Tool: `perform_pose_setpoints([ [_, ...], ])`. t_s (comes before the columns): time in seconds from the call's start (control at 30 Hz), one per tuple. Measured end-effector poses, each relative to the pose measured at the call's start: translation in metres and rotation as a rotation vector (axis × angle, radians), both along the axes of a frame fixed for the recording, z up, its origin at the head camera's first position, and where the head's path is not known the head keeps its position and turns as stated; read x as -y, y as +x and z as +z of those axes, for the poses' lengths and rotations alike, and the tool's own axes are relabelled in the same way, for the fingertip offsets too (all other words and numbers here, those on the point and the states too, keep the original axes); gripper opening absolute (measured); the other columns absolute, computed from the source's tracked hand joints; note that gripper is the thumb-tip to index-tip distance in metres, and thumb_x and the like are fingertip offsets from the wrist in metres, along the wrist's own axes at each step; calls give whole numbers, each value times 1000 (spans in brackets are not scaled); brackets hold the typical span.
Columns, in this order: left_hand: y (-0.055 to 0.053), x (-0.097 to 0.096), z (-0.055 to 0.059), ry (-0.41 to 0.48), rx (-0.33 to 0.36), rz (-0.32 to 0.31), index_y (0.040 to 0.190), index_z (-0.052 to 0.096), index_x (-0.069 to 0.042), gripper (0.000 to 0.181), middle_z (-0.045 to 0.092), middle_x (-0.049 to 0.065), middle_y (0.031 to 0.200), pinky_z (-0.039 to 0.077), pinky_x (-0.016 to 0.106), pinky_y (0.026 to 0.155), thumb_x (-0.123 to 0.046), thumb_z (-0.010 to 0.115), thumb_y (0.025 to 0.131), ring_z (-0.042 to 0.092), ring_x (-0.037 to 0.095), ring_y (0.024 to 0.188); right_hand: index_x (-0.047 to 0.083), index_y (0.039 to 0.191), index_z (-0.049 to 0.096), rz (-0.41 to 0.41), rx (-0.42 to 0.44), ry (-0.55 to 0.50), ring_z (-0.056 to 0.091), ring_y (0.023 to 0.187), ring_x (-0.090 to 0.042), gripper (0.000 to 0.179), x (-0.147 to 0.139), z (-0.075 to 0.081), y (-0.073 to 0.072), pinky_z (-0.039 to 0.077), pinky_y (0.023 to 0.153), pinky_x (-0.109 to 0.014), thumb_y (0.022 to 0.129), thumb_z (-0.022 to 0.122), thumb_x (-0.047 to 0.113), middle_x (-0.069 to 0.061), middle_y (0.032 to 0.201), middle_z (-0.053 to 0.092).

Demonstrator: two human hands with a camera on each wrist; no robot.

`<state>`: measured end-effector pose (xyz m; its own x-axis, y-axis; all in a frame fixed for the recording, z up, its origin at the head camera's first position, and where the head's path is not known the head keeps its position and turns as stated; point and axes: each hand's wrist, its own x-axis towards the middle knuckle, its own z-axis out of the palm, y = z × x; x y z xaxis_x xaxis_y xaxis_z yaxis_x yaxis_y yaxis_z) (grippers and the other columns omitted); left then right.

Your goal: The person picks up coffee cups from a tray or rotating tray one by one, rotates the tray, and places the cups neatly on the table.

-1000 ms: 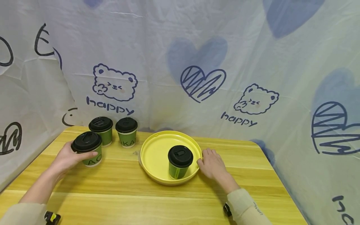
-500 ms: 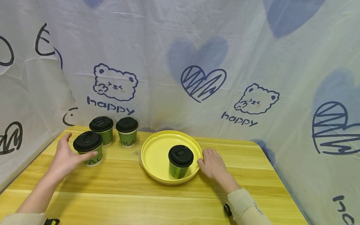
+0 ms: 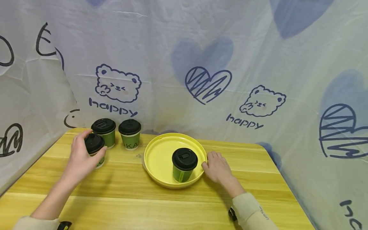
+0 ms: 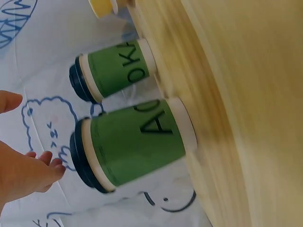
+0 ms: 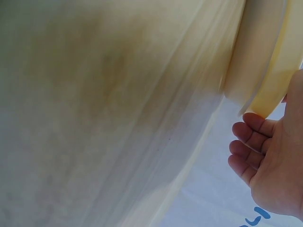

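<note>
My left hand [image 3: 82,156] hovers by the lid of the front green paper coffee cup [image 3: 99,164], thumb and fingers spread; in the left wrist view a gap shows between the fingers and this cup [image 4: 142,144]. Part of the cup is hidden behind the hand in the head view. Two more lidded cups stand behind it, one at the left [image 3: 107,138] and one beside that [image 3: 130,140]. A round yellow tray [image 3: 156,153] bears another lidded coffee cup [image 3: 181,174]. My right hand [image 3: 217,167] holds the tray's right rim, its fingers bent against the outer side.
The wooden table [image 3: 129,204] bears everything, with its near part in front of both arms. A white curtain [image 3: 161,95] printed with hearts and bears hangs close behind the table's far edge and along both sides.
My left hand has let go of the front cup, then moved up and right in front of its lid. The cup stays almost in place. My right hand and the tray have not moved.
</note>
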<state>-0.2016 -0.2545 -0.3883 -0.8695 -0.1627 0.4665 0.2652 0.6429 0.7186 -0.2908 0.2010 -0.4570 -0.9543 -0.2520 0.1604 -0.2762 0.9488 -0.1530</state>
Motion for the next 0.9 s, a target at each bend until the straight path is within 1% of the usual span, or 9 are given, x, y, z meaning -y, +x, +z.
perform_pose_setpoints([
  [0.07,-1,-6,0,0,-14,-13,153,27,12,77,32,40,145,30,73,108,-7,71,93,33,57,131,3,109,58,2,-2,0,47,93,-29,27,0,0,0,44,83,-45,101,51,28,-9,102,53],
  [0.17,-3,-16,1,-3,-12,-33,151,30,12,72,36,38,142,33,71,106,-7,70,94,35,54,129,3,109,58,5,-4,-3,47,93,-29,27,1,1,0,44,83,-45,101,51,28,-9,102,53],
  [0.27,-6,-26,2,0,8,-65,150,31,12,69,37,35,141,37,68,104,-8,69,96,40,52,127,3,109,58,7,-1,1,47,93,-29,27,0,1,0,44,83,-44,101,50,28,-9,102,53],
  [0.43,-13,-43,4,9,29,-108,148,34,11,67,40,31,141,45,57,98,-7,70,95,49,46,123,3,111,58,7,2,6,47,94,-29,27,-1,2,0,44,84,-44,102,51,28,-9,103,53],
  [0.5,-15,-50,4,16,45,-119,148,34,10,66,40,30,141,46,53,96,-8,70,95,50,43,121,3,111,58,7,2,5,47,94,-29,27,-1,2,0,44,84,-44,102,51,28,-9,103,53],
  [0.6,-19,-59,4,18,86,-135,148,34,9,65,40,30,142,46,50,93,-9,69,96,50,42,120,3,111,58,7,3,4,47,94,-29,27,-1,3,0,44,85,-45,102,51,28,-9,103,53],
  [0.73,-24,-70,1,1,130,-146,148,35,10,64,41,30,140,47,51,92,-10,67,97,51,43,120,3,111,58,7,4,5,47,95,-29,27,-1,3,1,45,85,-45,102,51,28,-9,103,53],
  [0.8,-27,-75,-2,-7,138,-145,147,35,11,63,42,30,139,48,52,94,-9,67,96,52,43,120,3,111,58,6,5,4,47,95,-29,27,-1,2,1,45,85,-45,102,52,28,-9,103,53],
  [0.9,-31,-82,-6,-15,170,-150,148,35,12,65,44,29,139,49,55,97,-11,66,96,53,43,120,3,110,58,6,6,3,47,94,-29,27,0,2,1,44,84,-44,101,52,28,-8,102,53],
])
